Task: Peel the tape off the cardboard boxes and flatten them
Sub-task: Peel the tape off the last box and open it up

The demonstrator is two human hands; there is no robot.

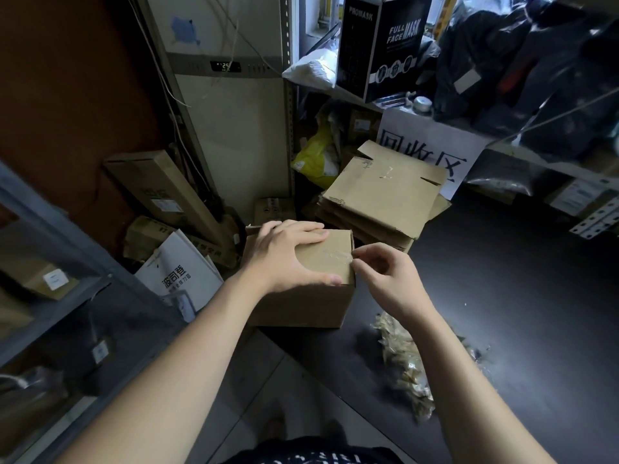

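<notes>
Cardboard box (311, 303): upright at the near-left edge of the dark table (519, 296). Left hand (288, 252): flat on its top, fingers together, thumb spread wide. Right hand (385, 279): thumb and forefinger pinching clear tape (335, 256) at the box's right top edge. Flattened boxes (382, 195): stacked beyond. Crumpled tape wad (405, 360): near right.
</notes>
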